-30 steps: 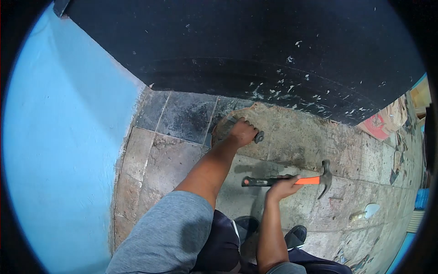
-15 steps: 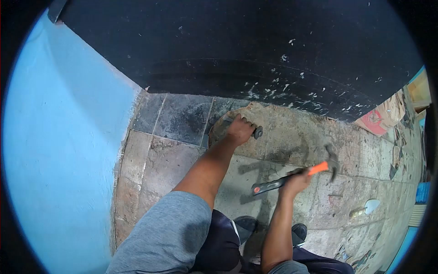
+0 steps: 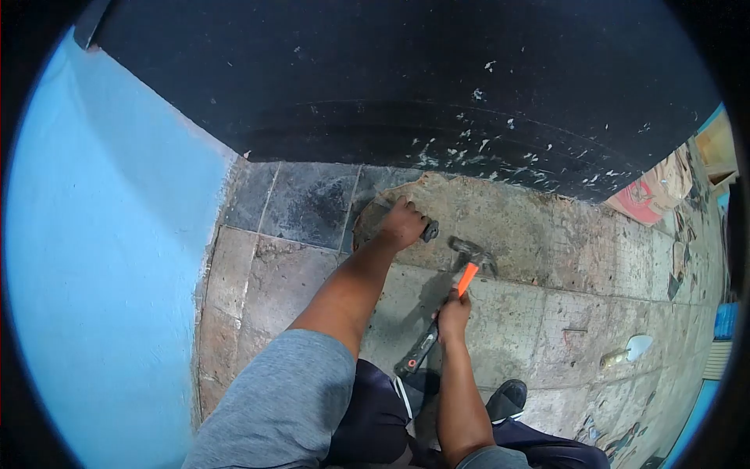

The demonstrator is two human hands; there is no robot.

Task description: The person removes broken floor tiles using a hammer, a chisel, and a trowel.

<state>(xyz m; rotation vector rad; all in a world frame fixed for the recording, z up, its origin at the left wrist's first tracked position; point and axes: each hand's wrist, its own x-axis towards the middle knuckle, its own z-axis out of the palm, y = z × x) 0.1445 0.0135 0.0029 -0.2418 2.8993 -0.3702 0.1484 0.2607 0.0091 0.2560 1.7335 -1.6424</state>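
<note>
My left hand is closed round a dark chisel-like tool; its rounded end sticks out on the right of the fist. The tool's other end is hard to make out near the edge of the dark floor tiles. In my right hand is a claw hammer with an orange and black handle, gripped partway along. The hammer's head is just right of and below the tool's end, apart from it. Around my left hand lies a patch of bare, rough floor bordering the tiles.
A dark wall with chipped spots stands ahead, and a light blue wall on the left. On the right are a trowel, a paper sack and broken pieces. My shoe is near the bottom.
The hammer has swung left, closer to the tool in my left hand, and its head now points up. My left hand has stayed nearly in place. My right shoe shows more.
</note>
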